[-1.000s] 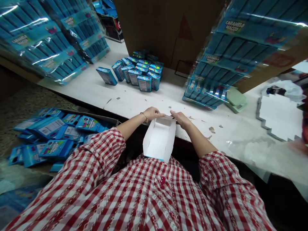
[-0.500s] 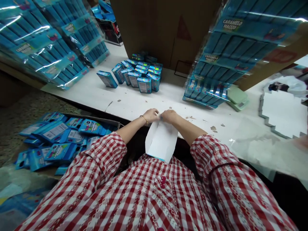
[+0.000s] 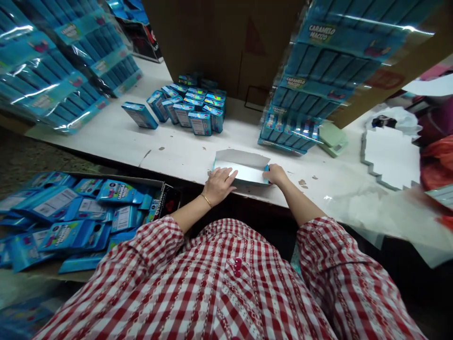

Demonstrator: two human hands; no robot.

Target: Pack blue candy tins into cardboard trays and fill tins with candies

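Note:
An open carton (image 3: 244, 166), white inside and blue outside, lies sideways near the front edge of the white table, its back flap raised. At its left end, my left hand (image 3: 218, 185) rests with fingers spread over the front corner. My right hand (image 3: 276, 175) pinches the blue right end of the carton between thumb and fingers. Behind it, several small blue boxes (image 3: 200, 123) stand grouped on the table, with one blue box (image 3: 140, 114) apart to their left.
Wrapped stacks of blue packs (image 3: 300, 85) lean at right and left (image 3: 53, 89). A bin of blue packets (image 3: 71, 212) is at lower left. A green scale (image 3: 333, 139) and flat white cartons (image 3: 391, 156) lie at right. A brown cardboard box (image 3: 226, 42) stands behind.
The carton has gone from upright over my lap to lying sideways on the table. My hands have moved apart, the left to its left end, the right to its right end. The view has shifted.

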